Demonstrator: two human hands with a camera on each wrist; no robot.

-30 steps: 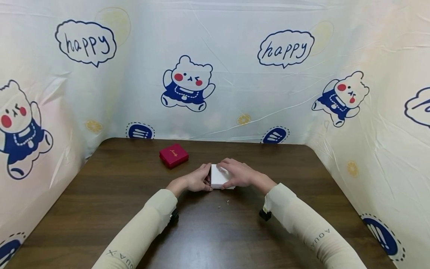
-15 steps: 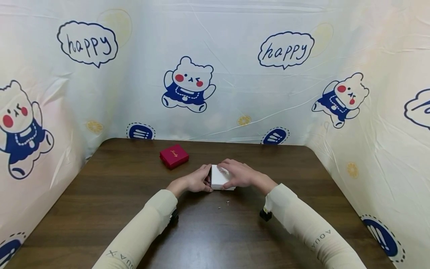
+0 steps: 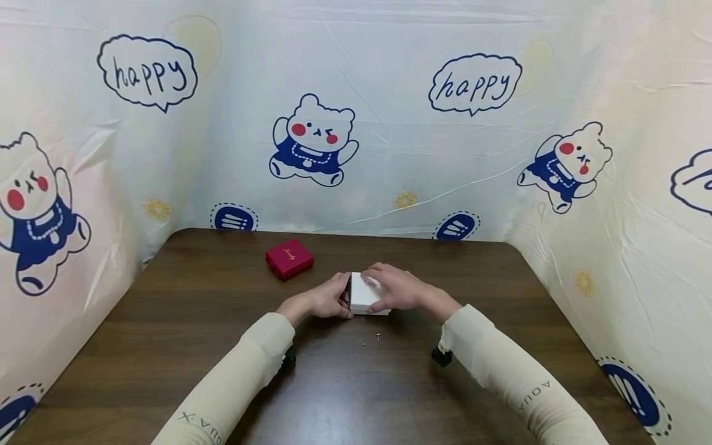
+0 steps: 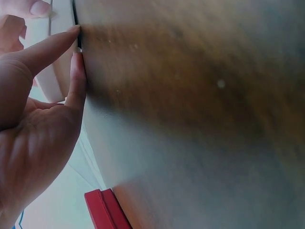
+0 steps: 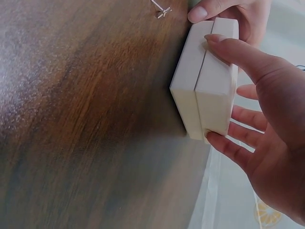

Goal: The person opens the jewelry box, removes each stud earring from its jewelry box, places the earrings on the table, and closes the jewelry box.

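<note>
A small white lidded box [image 3: 363,295] rests on the table, its lid seam visible in the right wrist view. My right hand [image 3: 402,288] reaches over it from the right, thumb on the near side of the lid and fingers around the other sides. At the box's left side, my left hand [image 3: 324,299] holds the lower part, thumb at the near corner; its other fingers are partly hidden. Just in front lies a small silvery stud [image 5: 164,13] with a thin pin, perhaps an earring. A tiny bit [image 3: 364,344] lies beside it, too small to identify.
A red box [image 3: 289,259] with gold lettering sits farther back, left of the white box. The brown wooden table [image 3: 183,346] is bordered at the back and sides by a printed curtain [image 3: 384,173].
Both hands keep the same hold on the white box, which stays in place. The head view shifts very slightly; nothing else visibly moves.
</note>
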